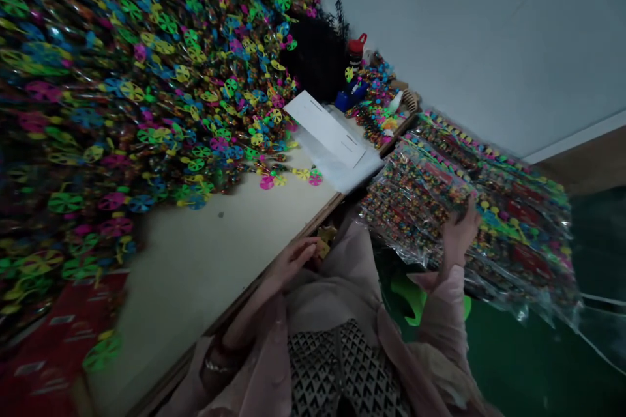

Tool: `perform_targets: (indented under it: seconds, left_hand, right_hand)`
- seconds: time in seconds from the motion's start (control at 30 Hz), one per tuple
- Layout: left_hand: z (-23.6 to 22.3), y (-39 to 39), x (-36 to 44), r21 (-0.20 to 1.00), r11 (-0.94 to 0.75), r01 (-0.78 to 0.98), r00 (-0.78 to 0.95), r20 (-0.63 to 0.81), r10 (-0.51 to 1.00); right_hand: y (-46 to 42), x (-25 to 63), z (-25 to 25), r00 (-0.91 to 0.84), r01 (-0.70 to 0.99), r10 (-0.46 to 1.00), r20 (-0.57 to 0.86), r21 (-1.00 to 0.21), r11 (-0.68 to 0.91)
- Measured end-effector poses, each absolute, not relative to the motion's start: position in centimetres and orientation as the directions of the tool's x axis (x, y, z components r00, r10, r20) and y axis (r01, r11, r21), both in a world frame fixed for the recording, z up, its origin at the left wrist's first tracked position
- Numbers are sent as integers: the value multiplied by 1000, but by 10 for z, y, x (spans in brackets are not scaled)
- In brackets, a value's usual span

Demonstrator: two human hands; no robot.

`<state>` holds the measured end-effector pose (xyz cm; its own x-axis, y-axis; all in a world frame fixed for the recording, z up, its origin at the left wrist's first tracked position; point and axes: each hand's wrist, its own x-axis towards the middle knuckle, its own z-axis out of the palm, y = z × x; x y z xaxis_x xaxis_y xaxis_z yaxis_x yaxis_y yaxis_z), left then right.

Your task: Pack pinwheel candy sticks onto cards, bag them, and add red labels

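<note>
Directly beneath right grip (461, 228), plastic packs (408, 186)

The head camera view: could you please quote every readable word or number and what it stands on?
None readable.
Red packaging with white labels, lower left: blurred.
White rectangular paper: dark marks, too small.
Red-capped dark bottle: pale marking, too small.
Red cards inside clear plastic bags: blurred.

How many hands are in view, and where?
2: the left hand near the table edge, by the lap; the right hand at the clear plastic packs. No other hands show.
</note>
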<state>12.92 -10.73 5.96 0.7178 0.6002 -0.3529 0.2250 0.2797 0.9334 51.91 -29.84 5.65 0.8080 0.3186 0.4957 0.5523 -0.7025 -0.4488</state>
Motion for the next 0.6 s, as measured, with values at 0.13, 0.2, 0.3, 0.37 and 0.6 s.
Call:
perform_targets:
  seconds: [0.13, 0.2, 0.3, 0.37, 0.6]
  left_hand:
    - [51, -128, 131, 909, 349, 229, 737, -396, 547]
    - [50, -136, 138, 905, 355, 236, 769, -397, 500]
    - [54, -144, 148, 917, 304, 259, 823, -374, 428]
    - [59, -147, 152, 931, 254, 264, 856, -347, 383]
    - [69, -147, 138, 942, 146, 302, 860, -335, 384]
  right_hand:
    - [-299, 502, 68, 789, 540, 276, 549, -407, -737]
    - [-296, 472, 61, 776, 580, 269, 570, -477, -661]
    - [-281, 415, 30, 846, 518, 400, 352, -718, -464]
    - [-263, 385, 3, 791, 338, 611, 40, -860, -381]
    - [-207, 391, -45, 747, 94, 625, -228, -894, -438]
